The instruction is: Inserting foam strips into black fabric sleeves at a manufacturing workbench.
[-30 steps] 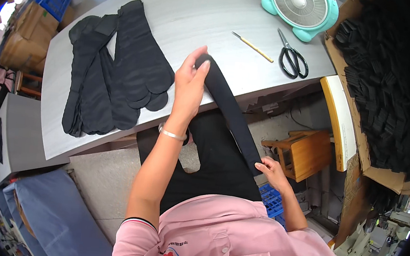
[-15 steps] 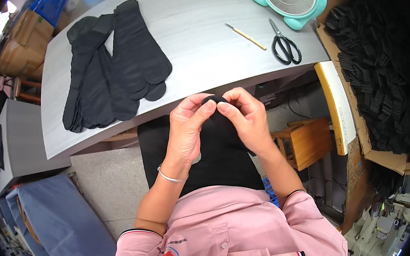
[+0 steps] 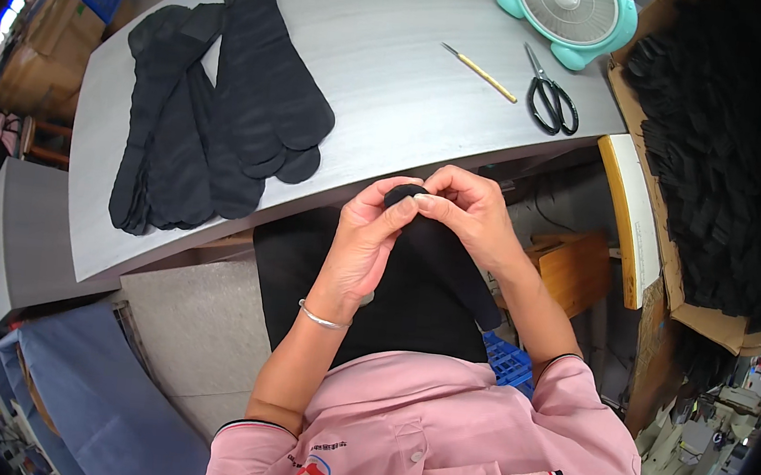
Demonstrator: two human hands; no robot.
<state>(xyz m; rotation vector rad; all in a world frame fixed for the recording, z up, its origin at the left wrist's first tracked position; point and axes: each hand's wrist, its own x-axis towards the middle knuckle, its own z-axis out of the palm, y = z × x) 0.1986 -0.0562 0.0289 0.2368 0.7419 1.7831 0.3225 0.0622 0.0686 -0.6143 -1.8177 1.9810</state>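
Note:
Just off the table's near edge, both hands pinch the rounded end of a black sock (image 3: 406, 192). My left hand (image 3: 368, 238) grips it from the left, thumb on top. My right hand (image 3: 474, 217) closes on the same end from the right, and the thumb tips nearly meet. The rest of the sock hangs below the hands over black cloth on my lap, where the two are hard to tell apart. On the left of the table lie flat, overlapping stacks of black socks (image 3: 266, 89).
On the grey table (image 3: 370, 62) are a thin yellow-handled tool (image 3: 481, 73), black-handled scissors (image 3: 551, 98) and a turquoise fan (image 3: 571, 22). At the right stands a carton full of black socks (image 3: 699, 167). A wooden stool (image 3: 575, 267) is under the table's right side.
The view has shifted, and the hands appear slightly further right. My thumbs have come closer together at the sock's end. Both hands keep hold of it.

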